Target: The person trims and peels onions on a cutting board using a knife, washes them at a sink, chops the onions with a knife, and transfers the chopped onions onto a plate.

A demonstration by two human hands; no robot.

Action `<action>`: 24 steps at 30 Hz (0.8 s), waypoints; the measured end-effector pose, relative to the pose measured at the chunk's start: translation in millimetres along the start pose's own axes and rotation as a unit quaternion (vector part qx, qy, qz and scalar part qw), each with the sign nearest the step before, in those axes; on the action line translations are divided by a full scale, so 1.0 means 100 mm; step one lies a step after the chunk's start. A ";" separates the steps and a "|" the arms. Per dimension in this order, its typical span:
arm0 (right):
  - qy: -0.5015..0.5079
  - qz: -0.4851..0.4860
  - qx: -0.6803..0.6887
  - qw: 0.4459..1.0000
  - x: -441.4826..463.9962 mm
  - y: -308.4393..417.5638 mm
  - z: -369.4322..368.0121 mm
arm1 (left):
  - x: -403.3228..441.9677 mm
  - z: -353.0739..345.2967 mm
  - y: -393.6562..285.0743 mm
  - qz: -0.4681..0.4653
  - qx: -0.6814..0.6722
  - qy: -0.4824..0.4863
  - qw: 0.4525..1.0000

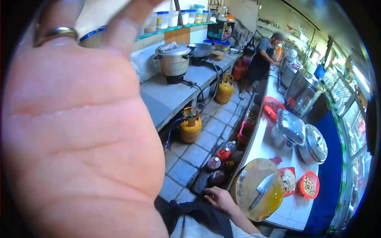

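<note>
My left hand (87,131) is raised close to the camera, palm facing it and fingers apart, with a gold-coloured ring (59,32) on one finger. It holds nothing, and its fingertips lie outside the frame. My right hand (220,199) is low, in front of my body, its fingers loosely bent and nothing visible in them. Beside it is a round wooden chopping board (242,198), on which a kitchen knife (262,191) lies flat. Just past the board are a red tray of chopped white pieces (288,180) and a red basket of small pale pieces (309,185).
Lidded metal pots (315,144) and a tall steel pot (303,93) line the right counter. Bottles (223,154) stand on the floor below. Yellow gas cylinders (190,131) are under the left counter, which bears a large pot (173,63). A co-worker (264,55) stands farther back.
</note>
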State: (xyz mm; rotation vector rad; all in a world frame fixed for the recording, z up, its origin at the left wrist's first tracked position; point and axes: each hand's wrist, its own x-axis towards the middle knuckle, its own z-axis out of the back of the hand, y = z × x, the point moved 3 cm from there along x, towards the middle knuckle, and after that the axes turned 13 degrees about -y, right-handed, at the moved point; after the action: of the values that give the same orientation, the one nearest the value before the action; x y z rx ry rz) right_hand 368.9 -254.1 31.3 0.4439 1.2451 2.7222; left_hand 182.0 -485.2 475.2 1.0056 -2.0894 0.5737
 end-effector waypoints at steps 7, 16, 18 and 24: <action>-0.016 0.005 -0.026 1.000 0.00 -0.23 0.19 | -0.06 -0.04 -0.01 -0.016 -0.028 -0.014 0.999; -0.007 -0.027 -0.006 1.000 -0.38 -0.26 0.19 | -0.23 0.15 -0.21 0.029 0.018 -0.001 0.999; -0.011 -0.027 -0.009 1.000 -0.40 -0.20 0.16 | -0.20 0.18 -0.25 0.029 0.025 0.011 0.999; -0.022 -0.021 -0.003 1.000 -0.28 -0.15 0.28 | -0.21 0.31 -0.39 0.035 0.061 0.015 0.997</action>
State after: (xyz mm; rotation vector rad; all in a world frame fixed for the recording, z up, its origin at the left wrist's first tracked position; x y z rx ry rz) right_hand 403.9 -230.2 31.1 0.4704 1.2210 2.6654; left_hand 208.5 -518.8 442.2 0.9885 -2.0910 0.7548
